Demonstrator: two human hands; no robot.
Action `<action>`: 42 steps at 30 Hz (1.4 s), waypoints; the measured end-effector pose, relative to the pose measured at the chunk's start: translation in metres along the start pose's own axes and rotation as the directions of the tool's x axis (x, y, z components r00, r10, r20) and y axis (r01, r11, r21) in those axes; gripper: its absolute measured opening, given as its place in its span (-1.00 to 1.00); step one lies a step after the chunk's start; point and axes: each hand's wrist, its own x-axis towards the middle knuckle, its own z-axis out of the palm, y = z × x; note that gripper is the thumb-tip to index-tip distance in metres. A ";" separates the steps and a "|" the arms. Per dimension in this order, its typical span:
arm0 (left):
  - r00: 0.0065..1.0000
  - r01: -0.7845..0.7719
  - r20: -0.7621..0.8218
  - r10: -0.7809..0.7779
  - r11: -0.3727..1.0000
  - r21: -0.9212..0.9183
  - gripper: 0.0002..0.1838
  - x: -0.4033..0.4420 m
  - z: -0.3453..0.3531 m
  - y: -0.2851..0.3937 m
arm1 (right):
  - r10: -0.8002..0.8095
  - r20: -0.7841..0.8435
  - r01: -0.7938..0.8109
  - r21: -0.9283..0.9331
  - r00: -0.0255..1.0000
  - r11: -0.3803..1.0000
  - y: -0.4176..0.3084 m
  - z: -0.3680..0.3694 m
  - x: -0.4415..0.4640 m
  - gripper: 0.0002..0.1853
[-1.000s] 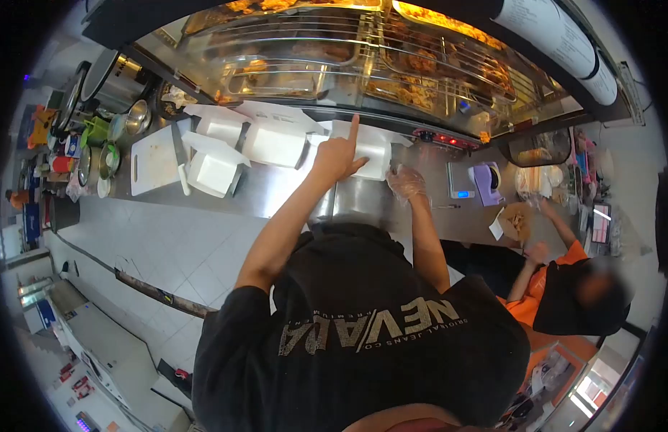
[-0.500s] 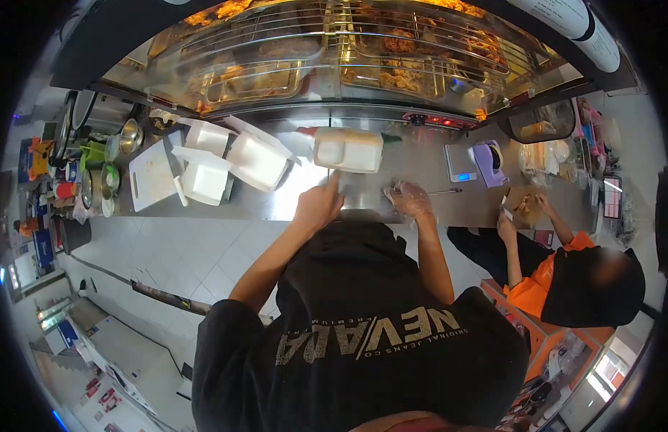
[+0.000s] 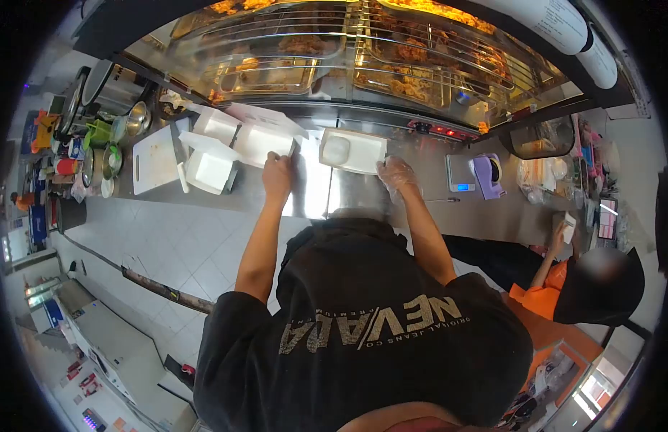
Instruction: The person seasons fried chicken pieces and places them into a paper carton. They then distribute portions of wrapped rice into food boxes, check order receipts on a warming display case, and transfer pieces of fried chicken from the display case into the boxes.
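My bare left hand (image 3: 278, 176) has its fingers curled at the front edge of a large open white box (image 3: 263, 146). My right hand (image 3: 396, 177), in a clear plastic glove, pinches the lower right corner of a rectangular white container (image 3: 364, 153). A rounded white shape (image 3: 337, 151) shows in the left part of that container. Two more open white boxes, one at the back (image 3: 218, 127) and one in front (image 3: 210, 171), stand left of the large box.
A cutting board (image 3: 155, 165) and knife (image 3: 182, 176) lie left. A glass food cabinet (image 3: 305, 72) spans the back. A scale (image 3: 460, 173), purple tape dispenser (image 3: 488, 176) and pen (image 3: 443, 200) are right. A co-worker (image 3: 564, 288) in orange and black holds something white (image 3: 568, 227).
My left hand has moved left from the rectangular container to the large box. My right hand has come up to the container's corner. The co-worker has lifted a white object.
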 end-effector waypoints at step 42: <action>0.999 0.043 0.028 -0.045 0.995 0.087 -0.75 -0.016 -0.038 -0.189 | -0.404 0.186 0.342 0.293 0.896 0.893 -0.380 0.205 0.141 -0.44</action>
